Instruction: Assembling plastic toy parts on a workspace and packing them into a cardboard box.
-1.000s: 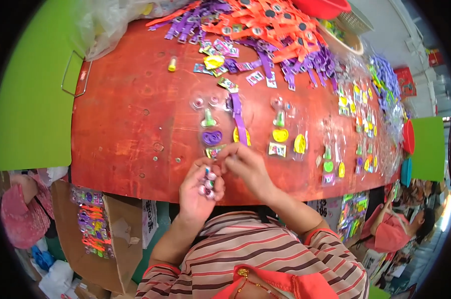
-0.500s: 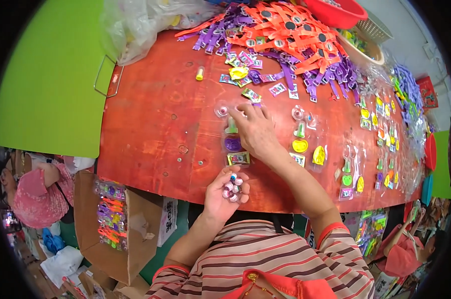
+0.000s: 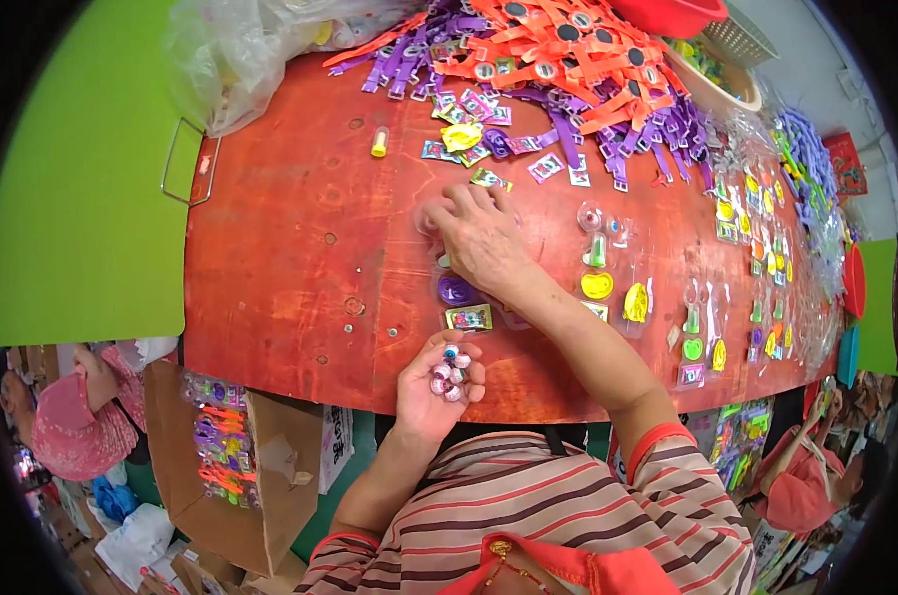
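Observation:
My left hand (image 3: 431, 389) is cupped palm up above the table's near edge, fingers curled around several small toy eyeballs (image 3: 449, 375), white and pinkish with one blue iris showing. My right hand (image 3: 481, 241) reaches over a clear plastic blister tray (image 3: 439, 296). Its fingers are apart and bent down over the tray's upper left pocket, which they mostly cover. Below the hand a purple toy (image 3: 456, 291) lies in the tray, with a colourful sachet (image 3: 469, 317) beneath it. A second tray to the right holds an eyeball (image 3: 590, 215), a green-capped piece (image 3: 595, 250) and a yellow toy (image 3: 597, 286).
Orange and purple watch-like straps (image 3: 568, 59) are heaped at the far side, with loose sachets (image 3: 545, 168) before them. A small yellow-capped tube (image 3: 380, 143) stands left of these. More filled trays (image 3: 693, 347) line the right. An open carton (image 3: 280, 466) stands below the table's left.
My right hand has shifted left across the tray, from its upper right to its upper left pocket. My left hand still cups the eyeballs. The whole view has shifted slightly.

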### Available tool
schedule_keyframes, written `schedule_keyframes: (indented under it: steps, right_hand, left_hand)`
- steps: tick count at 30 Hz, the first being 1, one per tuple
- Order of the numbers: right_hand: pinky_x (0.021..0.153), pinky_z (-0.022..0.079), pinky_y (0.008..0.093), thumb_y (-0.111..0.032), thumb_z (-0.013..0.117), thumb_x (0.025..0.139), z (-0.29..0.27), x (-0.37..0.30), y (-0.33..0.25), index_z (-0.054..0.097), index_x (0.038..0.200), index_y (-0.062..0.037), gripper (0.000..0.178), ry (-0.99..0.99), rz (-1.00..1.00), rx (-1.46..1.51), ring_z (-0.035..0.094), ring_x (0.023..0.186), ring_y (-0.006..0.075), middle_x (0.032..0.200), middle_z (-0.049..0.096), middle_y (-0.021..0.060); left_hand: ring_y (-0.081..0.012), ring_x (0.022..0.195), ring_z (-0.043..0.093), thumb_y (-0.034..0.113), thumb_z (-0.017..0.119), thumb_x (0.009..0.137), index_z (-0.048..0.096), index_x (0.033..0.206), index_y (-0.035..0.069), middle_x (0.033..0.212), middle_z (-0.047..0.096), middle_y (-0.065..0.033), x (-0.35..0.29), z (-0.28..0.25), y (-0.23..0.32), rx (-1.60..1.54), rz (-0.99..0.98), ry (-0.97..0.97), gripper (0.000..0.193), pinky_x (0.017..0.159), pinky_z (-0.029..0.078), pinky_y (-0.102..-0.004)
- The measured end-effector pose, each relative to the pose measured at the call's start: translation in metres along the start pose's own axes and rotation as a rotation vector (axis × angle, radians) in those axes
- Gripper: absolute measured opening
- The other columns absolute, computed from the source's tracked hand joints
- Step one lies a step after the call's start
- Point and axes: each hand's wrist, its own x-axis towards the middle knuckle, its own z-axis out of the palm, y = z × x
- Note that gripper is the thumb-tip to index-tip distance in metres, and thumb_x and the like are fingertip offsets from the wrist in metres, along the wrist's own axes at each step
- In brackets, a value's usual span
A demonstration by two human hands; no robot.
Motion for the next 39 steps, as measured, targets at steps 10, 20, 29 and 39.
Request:
schedule_keyframes:
  steps: [10, 20, 29, 39]
  right_hand:
    - [0.092, 0.037, 0.0448, -0.013, 0.061, 0.085, -0.005, -0.032, 0.021, 0.062, 0.104, -0.0111, 0.020, 0.095, 0.153, -0.013, 0.054, 0.101, 0.0270, 0.111, 0.058, 0.0080]
    - [0.096, 0.037, 0.0515, -0.016, 0.063, 0.079, -0.011, -0.033, 0.016, 0.059, 0.108, -0.0101, 0.029, 0.083, 0.129, 0.070, 0.051, 0.112, 0.0320, 0.123, 0.053, 0.0144]
    - [0.094, 0.037, 0.0488, -0.024, 0.060, 0.085, -0.006, -0.051, 0.013, 0.056, 0.123, -0.0156, 0.040, 0.066, 0.074, -0.030, 0.044, 0.124, 0.0303, 0.136, 0.045, 0.0139]
    - [0.096, 0.036, 0.0489, -0.031, 0.061, 0.085, -0.006, -0.053, 0.021, 0.061, 0.116, -0.0154, 0.034, 0.140, 0.144, -0.042, 0.046, 0.121, 0.0302, 0.133, 0.049, 0.0146]
  left_hand:
    - [-0.0317, 0.080, 0.066, 0.020, 0.045, 0.096, 0.054, 0.117, 0.006, 0.103, 0.065, -0.0185, -0.003, -0.001, 0.005, -0.023, 0.008, -0.017, 0.027, 0.060, 0.050, -0.0421]
    - [-0.0329, 0.082, 0.065, 0.025, 0.044, 0.094, 0.056, 0.120, 0.005, 0.107, 0.065, -0.0195, -0.005, 0.010, 0.003, 0.031, -0.003, -0.048, 0.034, 0.064, 0.052, -0.0445]
    - [-0.0343, 0.084, 0.066, 0.023, 0.046, 0.095, 0.056, 0.119, 0.004, 0.106, 0.064, -0.0212, 0.004, 0.003, -0.008, 0.019, -0.068, -0.030, 0.032, 0.060, 0.054, -0.0435]
    - [-0.0346, 0.086, 0.066, 0.023, 0.045, 0.096, 0.057, 0.119, 0.005, 0.106, 0.065, -0.0206, 0.003, 0.002, -0.010, 0.052, -0.053, -0.017, 0.032, 0.063, 0.055, -0.0443]
